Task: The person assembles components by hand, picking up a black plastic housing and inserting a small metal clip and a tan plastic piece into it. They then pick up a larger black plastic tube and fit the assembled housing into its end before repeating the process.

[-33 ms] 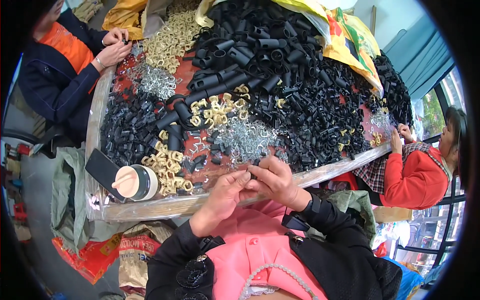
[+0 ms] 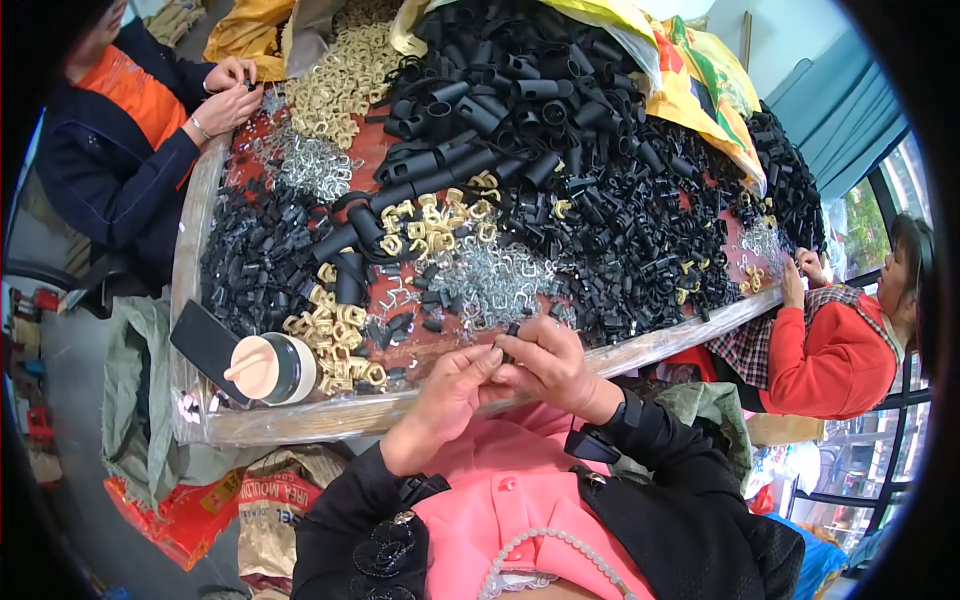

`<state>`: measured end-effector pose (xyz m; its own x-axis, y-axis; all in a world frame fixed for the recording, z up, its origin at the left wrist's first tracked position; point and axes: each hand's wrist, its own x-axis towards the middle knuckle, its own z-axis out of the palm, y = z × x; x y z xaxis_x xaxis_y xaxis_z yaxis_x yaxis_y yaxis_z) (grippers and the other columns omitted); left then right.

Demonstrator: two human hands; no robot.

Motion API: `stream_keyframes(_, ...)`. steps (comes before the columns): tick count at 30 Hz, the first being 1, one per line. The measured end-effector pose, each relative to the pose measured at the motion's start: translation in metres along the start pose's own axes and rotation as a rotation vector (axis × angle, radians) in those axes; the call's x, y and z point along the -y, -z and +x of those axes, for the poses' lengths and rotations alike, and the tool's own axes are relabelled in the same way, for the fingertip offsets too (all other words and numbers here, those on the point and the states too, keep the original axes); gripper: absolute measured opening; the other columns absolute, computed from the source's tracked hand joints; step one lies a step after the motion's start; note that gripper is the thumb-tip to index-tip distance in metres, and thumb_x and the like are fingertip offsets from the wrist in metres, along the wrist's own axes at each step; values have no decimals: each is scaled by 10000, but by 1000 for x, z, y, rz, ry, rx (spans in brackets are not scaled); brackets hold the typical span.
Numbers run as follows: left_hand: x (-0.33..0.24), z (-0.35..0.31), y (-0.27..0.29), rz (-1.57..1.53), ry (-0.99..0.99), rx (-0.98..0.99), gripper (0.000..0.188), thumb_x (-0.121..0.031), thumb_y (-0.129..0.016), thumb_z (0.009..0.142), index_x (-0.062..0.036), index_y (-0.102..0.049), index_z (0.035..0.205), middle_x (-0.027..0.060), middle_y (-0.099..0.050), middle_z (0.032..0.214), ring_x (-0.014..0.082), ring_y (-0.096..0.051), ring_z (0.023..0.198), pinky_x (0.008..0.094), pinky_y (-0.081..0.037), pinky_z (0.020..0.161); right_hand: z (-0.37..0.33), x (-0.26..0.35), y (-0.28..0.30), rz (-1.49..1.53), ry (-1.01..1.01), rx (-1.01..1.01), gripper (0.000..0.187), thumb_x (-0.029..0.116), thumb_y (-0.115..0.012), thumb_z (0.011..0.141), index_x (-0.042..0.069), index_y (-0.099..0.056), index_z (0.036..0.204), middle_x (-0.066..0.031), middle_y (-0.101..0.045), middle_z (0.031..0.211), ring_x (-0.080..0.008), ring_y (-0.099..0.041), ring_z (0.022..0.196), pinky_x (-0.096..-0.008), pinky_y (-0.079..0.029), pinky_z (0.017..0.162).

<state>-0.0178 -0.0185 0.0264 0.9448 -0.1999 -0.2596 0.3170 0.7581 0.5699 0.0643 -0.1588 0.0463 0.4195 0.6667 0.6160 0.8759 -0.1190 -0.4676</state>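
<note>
My left hand (image 2: pixel 452 392) and my right hand (image 2: pixel 553 368) meet just over the table's near edge. Their fingertips pinch a small black plastic part (image 2: pixel 508 346); the fingers cover most of it, so its exact shape is hidden. Just beyond the hands lies a pile of small bent silver metal clips (image 2: pixel 490 280). Cream-coloured plastic ring-like pieces (image 2: pixel 432 224) sit behind those clips, and more cream pieces (image 2: pixel 335 335) lie to the left. A heap of small black plastic parts (image 2: pixel 630 260) spreads out to the right of the clips.
Black tubes (image 2: pixel 480 110) are heaped at the back. A lidded jar (image 2: pixel 290 368) and a dark flat phone-like slab (image 2: pixel 205 345) stand at the near left corner. The wooden table rim (image 2: pixel 310 425) runs before me. Co-workers sit left (image 2: pixel 120 190) and right (image 2: pixel 825 350).
</note>
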Motion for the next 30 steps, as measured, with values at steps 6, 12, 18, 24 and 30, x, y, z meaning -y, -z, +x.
stream_keyframes(6, -14, 10, 17, 184, -76, -51, 244, -231, -468, 873, -5, -541, 931, 49, -587, 797, 105, -565, 661, 221, -481, 605, 32, -37, 9, -94, -19, -18, 202, 64, -647, 663, 33, -596, 856, -89, -517, 754, -226, -515, 620, -294, -421, 502)
stream_keyframes(12, -7, 17, 26, 256, -34, -97, 241, -221, -485, 863, 6, -528, 929, 68, -583, 796, 116, -555, 657, 220, -470, 590, 95, -164, 26, -703, -34, 166, 307, 86, -645, 605, 82, -578, 905, -64, -549, 866, -262, -497, 857, -356, -388, 705)
stream_keyframes(18, -2, 8, 26, 109, -8, -94, 244, -131, -497, 856, 20, -480, 1046, 90, -578, 903, 132, -566, 762, 223, -487, 653, 103, -193, 22, -744, -97, 318, 351, 140, -641, 584, 95, -572, 925, -52, -551, 900, -224, -457, 937, -352, -367, 709)
stream_keyframes(24, -3, 9, 31, 83, 7, -103, 260, -141, -504, 855, 10, -482, 1066, 67, -578, 901, 115, -563, 781, 215, -486, 668, 100, -181, 32, -274, -309, -160, 246, 154, -584, 716, 45, -567, 936, -85, -560, 897, -259, -513, 852, -348, -394, 709)
stream_keyframes(30, -20, 5, 29, -48, -34, -182, 262, -100, -488, 855, 11, -474, 1092, 84, -573, 931, 136, -561, 768, 213, -485, 647, 98, -105, 60, 40, -301, -10, 211, 160, -511, 790, -9, -577, 898, -126, -572, 780, -262, -556, 734, -311, -432, 659)
